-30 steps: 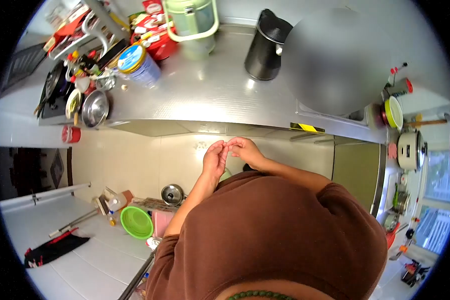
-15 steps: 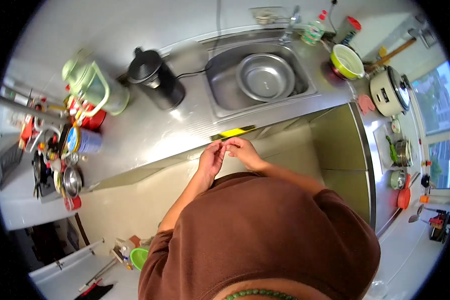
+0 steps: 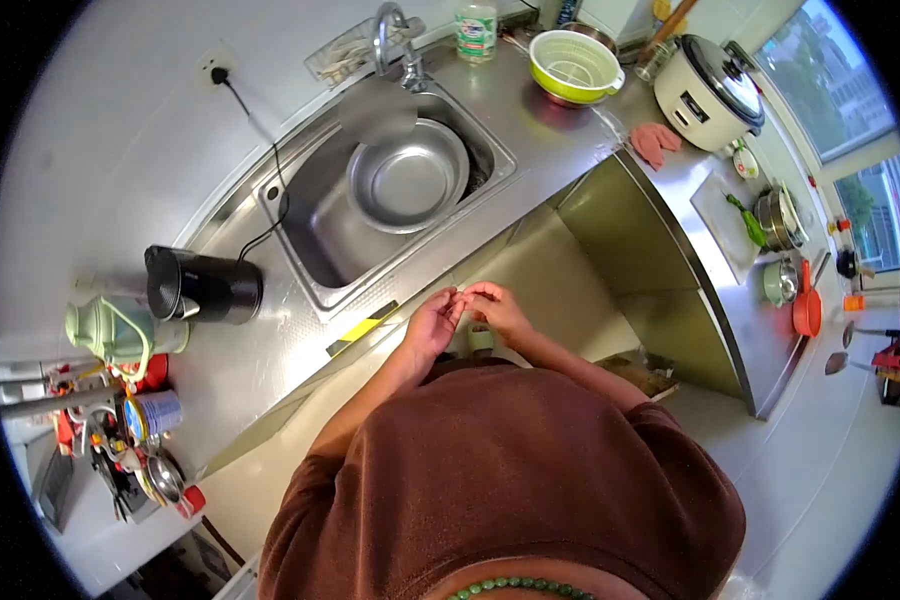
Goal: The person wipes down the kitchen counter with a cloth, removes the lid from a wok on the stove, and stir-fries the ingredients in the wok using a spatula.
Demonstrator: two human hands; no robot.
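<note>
My left hand (image 3: 433, 322) and my right hand (image 3: 496, 308) are held together in front of my body, fingertips touching. Both have bent fingers pressed together; anything between them is too small to make out. They are nearest to the counter's front edge, beside a yellow and black striped strip (image 3: 362, 329). Beyond them is the steel sink (image 3: 330, 235), with a round metal basin (image 3: 408, 176) inside.
A black kettle (image 3: 205, 285) and a pale green flask (image 3: 120, 330) stand at the left. Toward the right are a green-rimmed colander (image 3: 574, 66), a pink cloth (image 3: 654, 143), a rice cooker (image 3: 708, 92), a cutting board (image 3: 724, 226) and a red pan (image 3: 807, 308).
The view has swung rightward along the counter, so the sink and rice cooker show more fully and the kettle sits farther left. My hands stay together with fingertips touching.
</note>
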